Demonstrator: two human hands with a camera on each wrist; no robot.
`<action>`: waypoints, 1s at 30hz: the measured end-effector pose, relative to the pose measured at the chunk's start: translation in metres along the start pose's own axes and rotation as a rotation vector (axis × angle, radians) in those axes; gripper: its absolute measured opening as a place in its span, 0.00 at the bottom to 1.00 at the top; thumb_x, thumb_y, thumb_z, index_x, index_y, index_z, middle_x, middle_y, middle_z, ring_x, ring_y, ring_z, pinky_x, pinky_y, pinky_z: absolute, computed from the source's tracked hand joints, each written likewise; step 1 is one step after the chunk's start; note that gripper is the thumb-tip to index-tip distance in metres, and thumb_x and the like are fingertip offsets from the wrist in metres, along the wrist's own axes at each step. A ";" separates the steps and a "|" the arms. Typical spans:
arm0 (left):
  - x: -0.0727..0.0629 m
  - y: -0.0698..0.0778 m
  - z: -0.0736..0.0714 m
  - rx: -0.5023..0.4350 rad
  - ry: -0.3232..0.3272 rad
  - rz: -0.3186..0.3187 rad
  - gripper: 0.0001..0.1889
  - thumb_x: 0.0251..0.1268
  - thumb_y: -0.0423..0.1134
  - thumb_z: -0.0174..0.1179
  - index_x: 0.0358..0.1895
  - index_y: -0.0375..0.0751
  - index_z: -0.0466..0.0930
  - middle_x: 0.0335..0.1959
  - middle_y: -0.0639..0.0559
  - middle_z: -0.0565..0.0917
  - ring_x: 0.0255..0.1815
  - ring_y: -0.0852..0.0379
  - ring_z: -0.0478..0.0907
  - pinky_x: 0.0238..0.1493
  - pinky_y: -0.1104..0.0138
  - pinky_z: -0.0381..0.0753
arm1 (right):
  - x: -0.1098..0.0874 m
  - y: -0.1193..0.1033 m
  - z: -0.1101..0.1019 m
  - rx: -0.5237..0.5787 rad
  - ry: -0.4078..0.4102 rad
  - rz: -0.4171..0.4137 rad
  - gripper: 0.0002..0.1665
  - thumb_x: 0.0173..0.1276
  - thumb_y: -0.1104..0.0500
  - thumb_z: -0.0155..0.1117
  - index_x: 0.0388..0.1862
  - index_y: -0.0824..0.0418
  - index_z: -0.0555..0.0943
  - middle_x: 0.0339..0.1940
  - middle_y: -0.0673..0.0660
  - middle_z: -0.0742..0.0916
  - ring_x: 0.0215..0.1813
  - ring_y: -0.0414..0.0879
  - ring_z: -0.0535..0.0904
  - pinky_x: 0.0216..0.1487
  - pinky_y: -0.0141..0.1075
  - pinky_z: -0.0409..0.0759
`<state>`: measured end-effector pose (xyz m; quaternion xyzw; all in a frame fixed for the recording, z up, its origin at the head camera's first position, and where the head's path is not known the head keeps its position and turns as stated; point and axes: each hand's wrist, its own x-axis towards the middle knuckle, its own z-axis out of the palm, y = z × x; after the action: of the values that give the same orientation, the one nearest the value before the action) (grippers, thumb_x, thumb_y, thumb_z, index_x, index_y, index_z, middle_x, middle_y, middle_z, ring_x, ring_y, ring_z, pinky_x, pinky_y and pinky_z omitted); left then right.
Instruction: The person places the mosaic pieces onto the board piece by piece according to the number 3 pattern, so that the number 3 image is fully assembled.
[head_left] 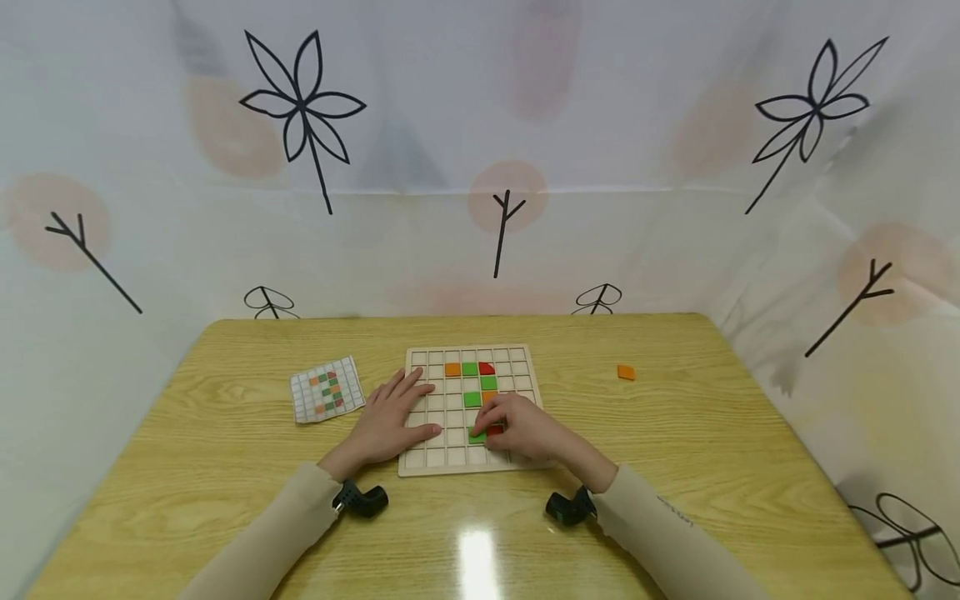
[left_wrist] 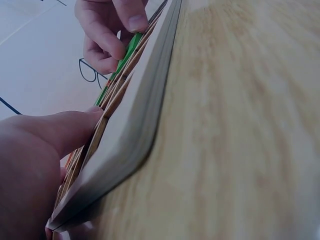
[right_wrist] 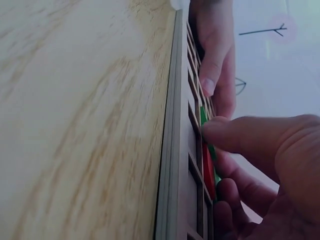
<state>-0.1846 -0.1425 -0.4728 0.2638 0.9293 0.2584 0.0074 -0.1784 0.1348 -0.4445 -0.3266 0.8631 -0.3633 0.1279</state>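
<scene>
A wooden grid board [head_left: 437,458] lies on the table, with green, orange and red tiles in some of its squares. My left hand [head_left: 385,419] rests on the board's left side, fingers spread and thumb on the grid. Toward the near part of the board, my right hand [head_left: 525,427] pinches a green tile [head_left: 476,437] at its square. In the left wrist view that green tile [left_wrist: 131,47] sits slightly tilted between thumb and finger. Right beside it is a red tile [right_wrist: 208,172], partly covered by the right hand. Farther up are an orange tile [head_left: 452,369] and a red rounded tile [head_left: 487,368].
A small pattern card [head_left: 300,404] showing a coloured grid lies left of the board. One loose orange tile [head_left: 626,372] is on the table [head_left: 637,433] to the right. A patterned cloth [head_left: 420,250] hangs behind the table's far edge.
</scene>
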 end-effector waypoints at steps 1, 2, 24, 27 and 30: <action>0.000 0.000 0.000 0.000 0.000 0.000 0.37 0.69 0.61 0.58 0.74 0.45 0.67 0.81 0.44 0.51 0.80 0.39 0.43 0.70 0.34 0.45 | 0.000 0.000 0.000 -0.001 -0.001 -0.002 0.08 0.63 0.66 0.72 0.39 0.55 0.91 0.44 0.44 0.84 0.53 0.46 0.76 0.58 0.46 0.73; 0.000 0.000 0.000 0.001 0.002 0.000 0.36 0.69 0.61 0.58 0.74 0.45 0.67 0.81 0.44 0.51 0.80 0.39 0.43 0.70 0.34 0.45 | 0.000 0.000 0.000 -0.001 -0.001 -0.007 0.08 0.64 0.66 0.71 0.39 0.55 0.91 0.44 0.44 0.83 0.53 0.46 0.76 0.58 0.46 0.72; 0.000 -0.001 0.001 0.013 0.008 -0.002 0.36 0.69 0.61 0.58 0.74 0.45 0.67 0.81 0.44 0.52 0.80 0.38 0.43 0.70 0.35 0.46 | 0.004 -0.002 0.001 -0.019 0.011 -0.027 0.08 0.64 0.65 0.72 0.40 0.53 0.90 0.40 0.45 0.83 0.43 0.44 0.76 0.45 0.37 0.74; 0.000 -0.001 0.000 0.008 0.003 -0.003 0.37 0.69 0.61 0.58 0.74 0.45 0.66 0.81 0.45 0.51 0.80 0.39 0.43 0.71 0.35 0.45 | 0.004 -0.003 -0.001 -0.032 0.007 -0.035 0.09 0.65 0.64 0.71 0.42 0.54 0.90 0.41 0.46 0.84 0.42 0.44 0.77 0.44 0.37 0.74; -0.001 -0.001 0.000 0.007 0.000 -0.002 0.37 0.69 0.61 0.57 0.74 0.45 0.66 0.81 0.45 0.51 0.80 0.39 0.42 0.71 0.35 0.45 | 0.003 -0.002 -0.005 -0.021 0.013 -0.032 0.10 0.66 0.64 0.70 0.45 0.55 0.89 0.43 0.47 0.85 0.42 0.44 0.77 0.43 0.36 0.75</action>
<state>-0.1845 -0.1437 -0.4732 0.2629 0.9305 0.2551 0.0065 -0.1818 0.1340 -0.4397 -0.3395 0.8624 -0.3582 0.1129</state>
